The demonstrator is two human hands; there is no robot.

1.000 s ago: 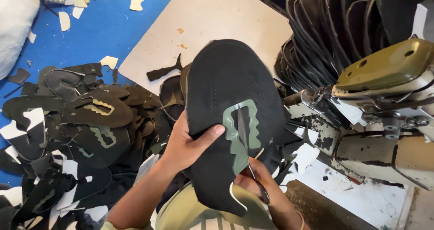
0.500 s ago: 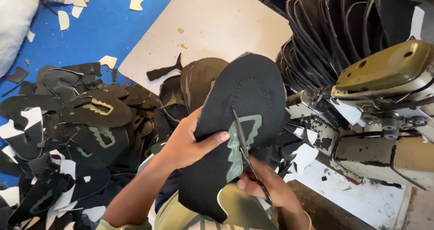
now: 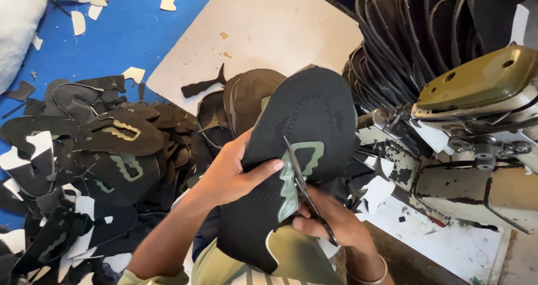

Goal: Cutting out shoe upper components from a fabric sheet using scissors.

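One head-worn camera looks steeply down from close above the hands (image 3: 280, 195), facing forward over the blue floor (image 3: 140, 33) toward the sewing machine (image 3: 476, 128)

So there's this black knit shoe upper (image 3: 297, 150), flat and roughly oval, held up off the pile and tilted with its rounded end up toward the far right. It's got a pale green cutout patch down the middle. Small dark scissors (image 3: 305, 190) lie right across that green bit, tips pointing up.

Shoe workshop — stacked uppers (image 3: 414, 44), sewing machine (image 3: 476, 128)
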